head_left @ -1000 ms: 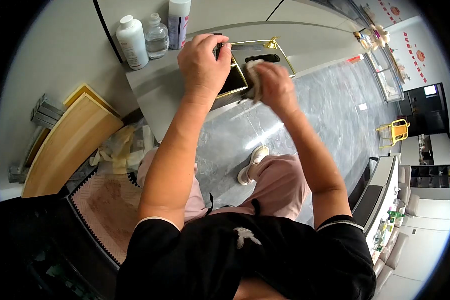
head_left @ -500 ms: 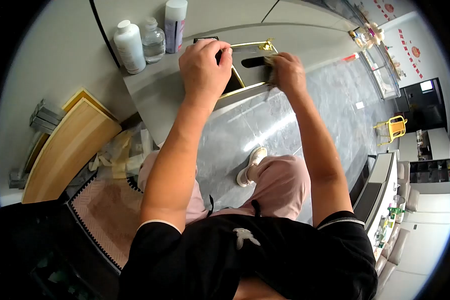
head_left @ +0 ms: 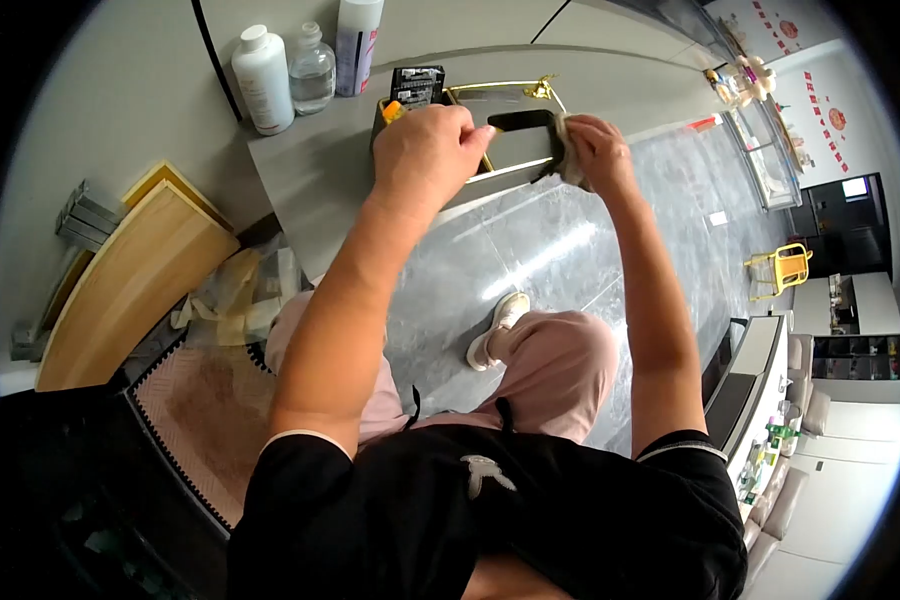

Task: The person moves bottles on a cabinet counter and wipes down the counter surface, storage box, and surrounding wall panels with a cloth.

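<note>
A grey organizer box with gold trim (head_left: pixel 515 178) stands on the grey cabinet top. My left hand (head_left: pixel 425 155) is closed at the box's gold divider, covering much of the left compartment; its fingertips are partly hidden. My right hand (head_left: pixel 600 155) pinches a crumpled greyish cloth (head_left: pixel 570 165) over the box's right end. Inside the right part shows a black elongated slot-like shape (head_left: pixel 518 121). A black patterned carton (head_left: pixel 417 86) and an orange item (head_left: pixel 394 110) stick up behind my left hand. A gold ornament (head_left: pixel 543 87) sits on the far rim.
A white bottle (head_left: pixel 263 85), a clear bottle (head_left: pixel 312 75) and a spray can (head_left: pixel 357 45) stand at the back left of the cabinet top. Wooden boards (head_left: pixel 135 285) lean at lower left. A yellow chair (head_left: pixel 782 268) stands on the tiled floor farther right.
My right hand and the cloth have moved slightly right and down, onto the box's end. My left hand has shifted lower, revealing the black carton and the orange item.
</note>
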The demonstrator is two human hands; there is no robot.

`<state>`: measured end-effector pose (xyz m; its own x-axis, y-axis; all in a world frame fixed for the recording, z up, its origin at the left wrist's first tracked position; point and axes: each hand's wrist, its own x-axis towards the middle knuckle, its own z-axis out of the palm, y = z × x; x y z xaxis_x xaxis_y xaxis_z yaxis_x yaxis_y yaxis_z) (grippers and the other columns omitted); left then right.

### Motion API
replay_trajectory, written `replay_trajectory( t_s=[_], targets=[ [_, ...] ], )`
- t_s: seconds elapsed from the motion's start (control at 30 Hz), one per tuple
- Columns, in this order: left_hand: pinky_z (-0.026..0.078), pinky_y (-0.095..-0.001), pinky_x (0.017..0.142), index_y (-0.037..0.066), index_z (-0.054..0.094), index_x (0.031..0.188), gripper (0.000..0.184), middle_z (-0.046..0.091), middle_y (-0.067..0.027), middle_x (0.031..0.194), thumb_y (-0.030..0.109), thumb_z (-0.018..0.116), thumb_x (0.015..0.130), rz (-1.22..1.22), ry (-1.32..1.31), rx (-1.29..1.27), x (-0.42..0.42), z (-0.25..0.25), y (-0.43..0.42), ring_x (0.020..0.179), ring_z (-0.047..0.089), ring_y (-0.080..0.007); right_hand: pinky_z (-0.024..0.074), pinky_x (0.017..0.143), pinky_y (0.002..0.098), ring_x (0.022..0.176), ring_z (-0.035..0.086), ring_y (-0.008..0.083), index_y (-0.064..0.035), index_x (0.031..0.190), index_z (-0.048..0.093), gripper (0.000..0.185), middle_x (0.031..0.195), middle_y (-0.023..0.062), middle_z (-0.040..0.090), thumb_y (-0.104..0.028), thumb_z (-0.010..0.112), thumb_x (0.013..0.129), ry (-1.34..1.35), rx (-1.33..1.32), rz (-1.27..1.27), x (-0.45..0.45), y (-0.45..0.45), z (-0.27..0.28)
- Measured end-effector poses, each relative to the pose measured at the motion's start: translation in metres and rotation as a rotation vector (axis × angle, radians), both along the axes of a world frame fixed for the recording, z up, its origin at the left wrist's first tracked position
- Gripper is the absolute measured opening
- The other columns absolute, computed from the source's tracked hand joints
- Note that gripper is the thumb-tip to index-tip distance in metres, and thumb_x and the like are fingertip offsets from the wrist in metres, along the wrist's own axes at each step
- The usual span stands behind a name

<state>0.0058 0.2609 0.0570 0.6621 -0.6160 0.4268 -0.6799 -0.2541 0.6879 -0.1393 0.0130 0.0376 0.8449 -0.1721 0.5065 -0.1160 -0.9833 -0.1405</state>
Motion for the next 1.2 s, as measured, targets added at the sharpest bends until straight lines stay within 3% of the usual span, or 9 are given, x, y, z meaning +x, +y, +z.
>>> replay_trajectory(
  t_s=[0.13,0.33,0.47,0.67,0.73,0.77,0.9,1.13,1.2],
  targets=[
    [0.050,-0.0393,0.064,0.010,0.067,0.071,0.031,0.065,-0.0071,0.070,0.040,0.075,0.072,-0.098,0.054,0.279,0.005,0.000,0.014,0.071,0.065,-0.0268,0.0485,0.083,0.0402,0.093,0.060,0.0334,-0.0057,0.090,0.069,0.012,0.101,0.0125,0.066,-0.011,0.060,0.085,-0.182,-0.118,-0.421,0.009,0.043,-0.015],
    [0.043,-0.0411,0.073,0.016,0.070,0.080,0.014,0.068,-0.0047,0.079,0.026,0.073,0.071,-0.128,-0.334,0.535,-0.010,-0.027,0.014,0.085,0.065,-0.0248,0.0475,0.084,0.0394,0.094,0.058,0.0323,-0.0048,0.095,0.064,0.022,0.100,0.0121,0.063,0.002,0.058,0.075,-0.254,0.001,0.041,0.028,0.154,-0.016],
    [0.046,-0.0416,0.073,0.012,0.070,0.081,0.014,0.067,-0.0063,0.080,0.025,0.071,0.075,-0.158,-0.303,0.489,-0.014,-0.030,0.017,0.089,0.063,-0.0258,0.0482,0.083,0.0393,0.094,0.059,0.0310,-0.0043,0.095,0.065,0.018,0.102,0.0124,0.063,0.001,0.060,0.078,-0.407,-0.098,-0.190,0.013,0.093,-0.039],
    [0.047,-0.0400,0.074,0.011,0.069,0.082,0.016,0.067,-0.0060,0.082,0.026,0.069,0.077,-0.109,-0.328,0.503,-0.021,-0.027,0.035,0.090,0.062,-0.0252,0.0461,0.089,0.0317,0.104,0.054,0.0235,-0.0056,0.100,0.065,0.012,0.113,0.0099,0.055,-0.005,0.057,0.091,-0.762,0.371,-0.476,0.023,0.079,-0.062],
    [0.047,-0.0405,0.074,0.010,0.069,0.082,0.017,0.067,-0.0065,0.082,0.026,0.070,0.077,-0.089,-0.345,0.517,-0.012,-0.028,0.051,0.091,0.062,-0.0258,0.0461,0.090,0.0295,0.101,0.056,0.0171,-0.0048,0.105,0.064,0.015,0.110,0.0070,0.056,-0.010,0.056,0.094,-0.865,0.634,-0.387,0.034,0.090,-0.067],
    [0.047,-0.0416,0.074,0.010,0.069,0.083,0.017,0.066,-0.0071,0.083,0.026,0.070,0.077,-0.066,-0.335,0.511,-0.005,-0.026,0.064,0.091,0.062,-0.0267,0.0431,0.092,0.0277,0.104,0.054,0.0150,-0.0035,0.106,0.062,0.015,0.114,0.0063,0.056,-0.007,0.055,0.093,-0.918,1.039,-0.162,0.038,0.084,-0.078],
    [0.048,-0.0457,0.076,0.009,0.066,0.087,0.018,0.065,-0.0115,0.085,0.024,0.069,0.078,0.014,-0.306,0.544,0.025,-0.016,0.118,0.088,0.060,-0.0327,0.0475,0.087,0.0280,0.100,0.057,0.0158,-0.0016,0.111,0.059,0.020,0.108,0.0073,0.061,-0.009,0.058,0.093,-0.673,1.637,0.154,0.049,0.114,-0.057],
    [0.048,-0.0418,0.078,0.009,0.069,0.094,0.022,0.067,-0.0127,0.089,0.021,0.072,0.076,0.099,-0.187,0.559,0.046,-0.013,0.151,0.087,0.062,-0.0334,0.0510,0.089,0.0392,0.107,0.056,0.0242,-0.0014,0.122,0.051,0.034,0.115,0.0137,0.056,-0.006,0.059,0.090,-0.826,1.944,-0.104,0.030,0.096,-0.022],
    [0.047,-0.0415,0.076,0.009,0.070,0.095,0.022,0.068,-0.0115,0.090,0.021,0.072,0.076,0.144,-0.294,0.547,0.042,-0.015,0.150,0.086,0.062,-0.0318,0.0510,0.087,0.0370,0.104,0.057,0.0225,-0.0021,0.121,0.052,0.032,0.112,0.0124,0.058,-0.006,0.058,0.090,-0.934,1.765,-0.177,0.021,0.080,-0.026]
  ],
)
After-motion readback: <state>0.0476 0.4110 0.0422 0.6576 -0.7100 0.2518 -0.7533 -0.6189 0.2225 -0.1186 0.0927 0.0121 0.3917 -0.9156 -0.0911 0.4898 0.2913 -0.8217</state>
